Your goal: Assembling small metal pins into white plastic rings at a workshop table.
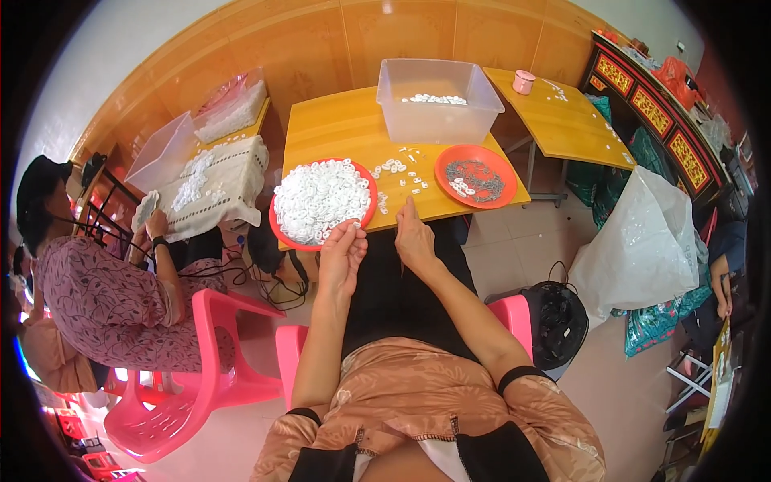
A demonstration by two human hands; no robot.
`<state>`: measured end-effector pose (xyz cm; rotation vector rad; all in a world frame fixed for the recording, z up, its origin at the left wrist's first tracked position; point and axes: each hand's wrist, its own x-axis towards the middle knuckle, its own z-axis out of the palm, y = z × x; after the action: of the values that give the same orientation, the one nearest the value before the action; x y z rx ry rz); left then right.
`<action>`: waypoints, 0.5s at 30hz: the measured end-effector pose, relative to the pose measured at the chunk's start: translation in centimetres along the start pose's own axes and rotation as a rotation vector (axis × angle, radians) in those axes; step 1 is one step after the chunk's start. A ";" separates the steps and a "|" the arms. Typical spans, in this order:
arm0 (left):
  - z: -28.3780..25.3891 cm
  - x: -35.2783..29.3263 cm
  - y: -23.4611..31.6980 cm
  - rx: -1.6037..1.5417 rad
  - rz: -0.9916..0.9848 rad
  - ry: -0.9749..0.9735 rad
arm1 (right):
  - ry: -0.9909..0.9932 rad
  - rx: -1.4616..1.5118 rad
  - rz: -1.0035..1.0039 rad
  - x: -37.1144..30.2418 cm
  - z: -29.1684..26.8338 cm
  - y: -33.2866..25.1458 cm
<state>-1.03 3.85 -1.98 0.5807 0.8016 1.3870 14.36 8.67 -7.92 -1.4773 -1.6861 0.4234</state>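
Note:
My left hand (344,254) is at the near right rim of a red bowl (275,221), its thumb and fingers pinched together. Anything between those fingertips is too small to make out against the white heap. Small white plastic pieces (321,197), oval with holes, pile high in the bowl. At the table's near edge my right hand (415,239) has its index finger stretched forward and the others bent, with nothing visible in it. Ahead of it, several loose white pieces (391,165) lie on the yellow table (321,128). An orange-red dish (447,178) holds small grey metal parts (482,173) and a few white pieces.
A clear plastic bin (438,120) with white pieces stands at the table's back. On my left a person (120,297) sits at a cloth-covered table (233,185), beside a pink chair (201,361). A second yellow table (562,120) and a large white sack (638,241) are to the right.

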 end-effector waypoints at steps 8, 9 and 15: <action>0.8 -0.4 0.5 -0.055 0.005 -0.027 | 0.089 0.166 0.024 0.0 -0.8 0.9; 0.8 -0.4 0.6 -0.022 0.004 -0.022 | 0.121 0.236 0.037 0.1 -1.2 0.4; 1.7 -1.5 0.7 0.135 0.033 -0.039 | -0.020 0.968 0.374 -1.5 -5.3 -2.9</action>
<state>-0.16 2.60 -0.18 0.7259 0.8622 1.3543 16.38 5.12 -3.22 -1.0131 -0.9378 1.2463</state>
